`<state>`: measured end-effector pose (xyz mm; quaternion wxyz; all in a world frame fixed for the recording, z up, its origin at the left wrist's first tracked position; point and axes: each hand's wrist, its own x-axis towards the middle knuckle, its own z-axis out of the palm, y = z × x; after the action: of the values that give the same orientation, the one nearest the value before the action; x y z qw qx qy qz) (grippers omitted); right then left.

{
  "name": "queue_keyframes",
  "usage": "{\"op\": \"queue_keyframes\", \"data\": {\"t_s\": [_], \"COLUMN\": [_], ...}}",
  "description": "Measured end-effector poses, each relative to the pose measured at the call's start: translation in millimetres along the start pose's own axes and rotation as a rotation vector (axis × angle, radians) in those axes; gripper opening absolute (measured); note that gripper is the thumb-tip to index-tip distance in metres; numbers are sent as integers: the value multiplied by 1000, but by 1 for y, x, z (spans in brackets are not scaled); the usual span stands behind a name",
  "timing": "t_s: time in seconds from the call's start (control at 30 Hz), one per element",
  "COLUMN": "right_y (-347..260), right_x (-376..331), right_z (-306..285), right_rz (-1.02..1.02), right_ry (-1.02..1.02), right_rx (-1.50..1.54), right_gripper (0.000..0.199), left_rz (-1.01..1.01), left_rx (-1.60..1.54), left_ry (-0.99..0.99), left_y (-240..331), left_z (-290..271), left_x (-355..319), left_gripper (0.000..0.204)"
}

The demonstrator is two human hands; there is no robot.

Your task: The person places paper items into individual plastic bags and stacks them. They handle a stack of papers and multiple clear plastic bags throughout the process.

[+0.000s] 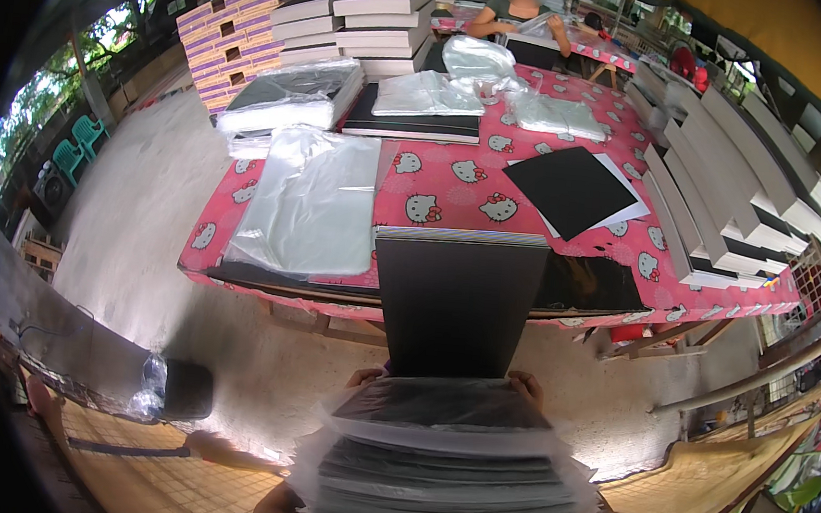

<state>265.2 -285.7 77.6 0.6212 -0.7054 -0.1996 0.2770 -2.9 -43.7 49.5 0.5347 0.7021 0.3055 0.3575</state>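
A tall black stack of flat sheets or boards (455,303) stands tilted in front of me, its upper edge level with the table's near edge. My left hand (363,377) and my right hand (526,388) are closed at its two lower corners, with the fingers partly hidden. Nearer my body, below both hands, lies a pile of clear plastic-wrapped black sheets (443,452), its edges blurred. Beyond the stack, to the left, clear plastic bags (309,200) lie flat on the table. One black sheet (575,192) rests over a white sheet (633,189) to the right.
The table has a pink patterned cover (436,177). Thick white-sided stacks (725,185) line its right side; more stacks (380,27) and striped cartons (240,36) stand at the back left. Wrapped packs (293,98) lie nearby. Another person (526,20) handles plastic at the far end.
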Motion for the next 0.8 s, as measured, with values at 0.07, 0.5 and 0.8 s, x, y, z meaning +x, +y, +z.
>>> {"op": "queue_keyframes", "data": {"t_s": [0.07,0.5,0.8], "right_y": [-25,77,9], "right_x": [-16,53,70], "right_z": [8,-12,-50], "right_rz": [13,74,-142], "right_ry": [-74,-144,380], "right_rx": [-70,-318,-411], "right_gripper": [21,29,20], "left_rz": [46,-477,398], "left_rx": [15,287,598], "left_ry": [29,-166,414], "left_y": [-2,-64,125], "left_z": [-11,-5,-51], "left_x": [-12,35,135], "left_gripper": [22,30,12]}}
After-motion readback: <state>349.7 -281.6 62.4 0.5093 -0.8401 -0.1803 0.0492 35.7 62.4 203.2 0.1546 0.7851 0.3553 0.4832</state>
